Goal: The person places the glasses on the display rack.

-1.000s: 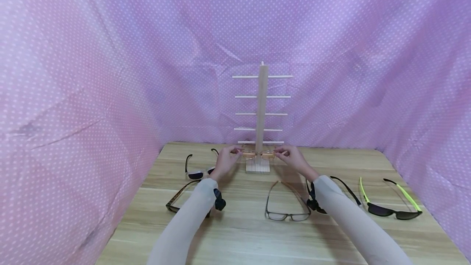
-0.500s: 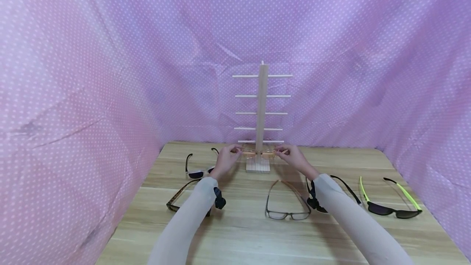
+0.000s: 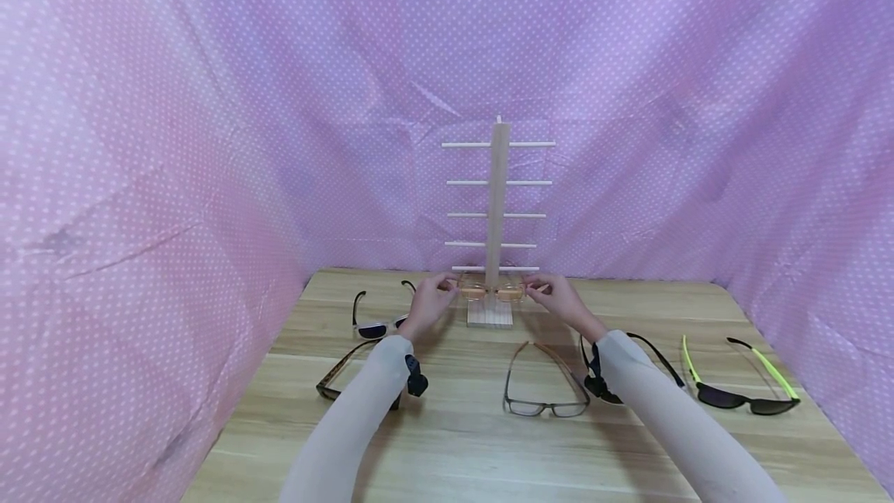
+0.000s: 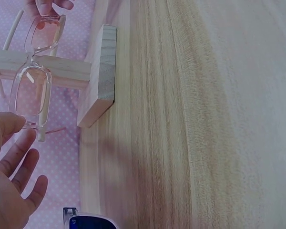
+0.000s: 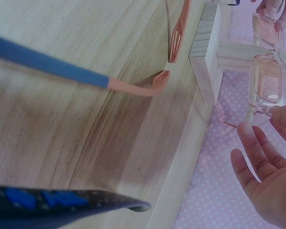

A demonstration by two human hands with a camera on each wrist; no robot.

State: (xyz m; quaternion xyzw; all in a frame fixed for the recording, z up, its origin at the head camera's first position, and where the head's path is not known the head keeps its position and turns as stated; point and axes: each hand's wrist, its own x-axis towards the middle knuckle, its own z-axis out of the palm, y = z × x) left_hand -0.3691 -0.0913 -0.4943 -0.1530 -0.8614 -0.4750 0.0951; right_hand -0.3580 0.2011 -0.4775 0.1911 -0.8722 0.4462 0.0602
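A pair of clear-framed glasses with orange-tinted lenses (image 4: 30, 95) is held level in front of the post of a wooden display stand (image 3: 497, 208), by its lowest peg. My left hand (image 3: 431, 305) pinches one outer corner of the frame between thumb and index finger, the other fingers spread loosely. At the opposite corner, my right hand (image 5: 271, 181) pinches the frame the same way. The lenses overlap the post and peg in both wrist views. Parts of the temples show thinly behind the frame.
Glasses with grey fronts (image 3: 527, 410) lie nearest the middle. Green-armed sunglasses (image 3: 722, 397) and a dark pair (image 3: 656, 355) are at right. White-framed sunglasses (image 3: 372, 331) and tortoiseshell-armed glasses (image 3: 342, 367) lie left, partly behind my left arm. Dotted pink cloth (image 3: 419, 37) surrounds the table.
Both hands keep their pinch at the two corners and stay almost in place. The glasses have tilted only slightly, so the lenses show a little taller.
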